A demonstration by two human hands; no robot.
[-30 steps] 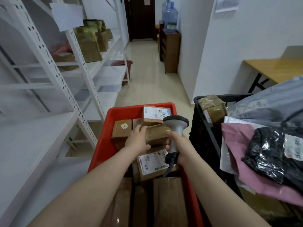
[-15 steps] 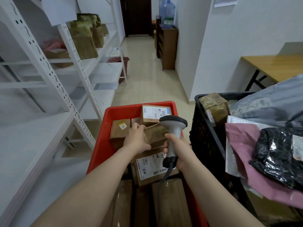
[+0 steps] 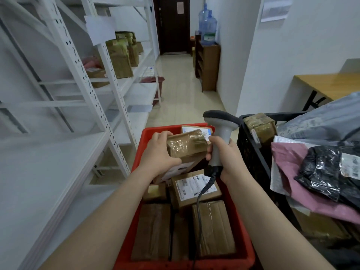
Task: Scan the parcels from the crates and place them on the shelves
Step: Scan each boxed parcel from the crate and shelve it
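Left hand [image 3: 158,152] is gripping a taped brown parcel [image 3: 187,147], holding it over the far end of the red crate [image 3: 161,129], above other parcels [image 3: 196,189] lying inside. Right hand [image 3: 228,154], at the parcel's 3 o'clock, is clutching the scanner [image 3: 221,133] by its handle. White shelves [image 3: 58,156] are standing at 9 o'clock, and a black crate [image 3: 247,145] is sitting at 3 o'clock.

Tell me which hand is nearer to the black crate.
Right. The right hand, gripping the scanner, is just left of the wall of the black crate; the left hand, holding a taped parcel over the red crate, is farther left.
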